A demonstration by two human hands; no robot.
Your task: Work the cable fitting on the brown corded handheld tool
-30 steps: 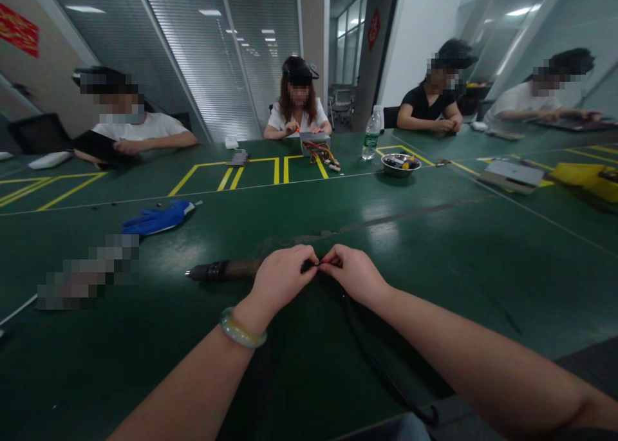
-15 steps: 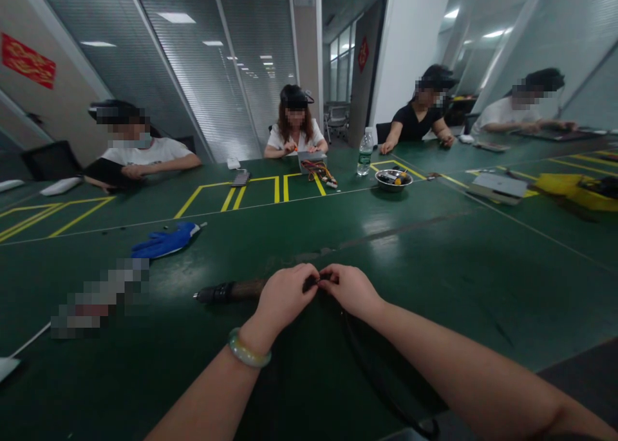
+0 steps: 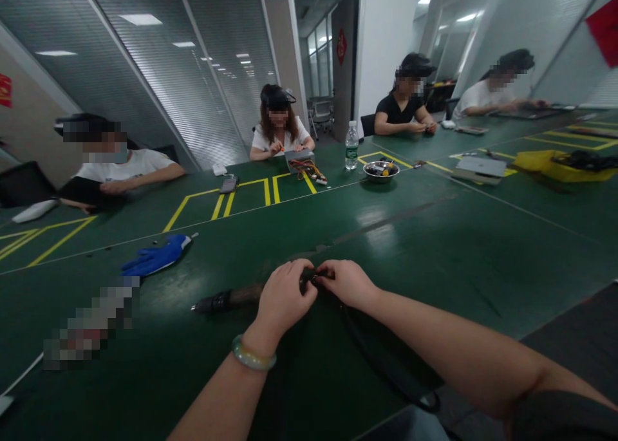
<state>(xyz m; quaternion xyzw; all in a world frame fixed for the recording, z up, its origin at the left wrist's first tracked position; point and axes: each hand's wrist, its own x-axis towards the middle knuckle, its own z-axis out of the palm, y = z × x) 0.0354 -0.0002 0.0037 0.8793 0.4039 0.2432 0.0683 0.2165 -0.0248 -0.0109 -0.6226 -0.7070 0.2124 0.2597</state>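
Observation:
An electric screwdriver (image 3: 244, 295) with a black nose and a thin metal tip lies lengthwise on the green table, its tip pointing left. My left hand (image 3: 284, 296) is closed around its rear end, hiding that part. Close beside it, my right hand (image 3: 350, 283) pinches the end of a black cable (image 3: 369, 354) with fingertips and thumb. Between the fingers of both hands, the cable end meets the screwdriver's rear; whether they are joined I cannot tell. From there the cable droops towards the table's near edge.
To the left lie a blue glove (image 3: 157, 255) and a blurred-out item with a white cord. Farther back stand a metal bowl (image 3: 381, 178) of small parts, a water bottle (image 3: 351, 148) and a yellow container (image 3: 562, 165). Several people sit across the table (image 3: 434, 248).
The camera view has turned slightly right. My fingers have shifted a little at the screwdriver's rear end, and a small metallic part shows between the hands. Both hands keep their grip.

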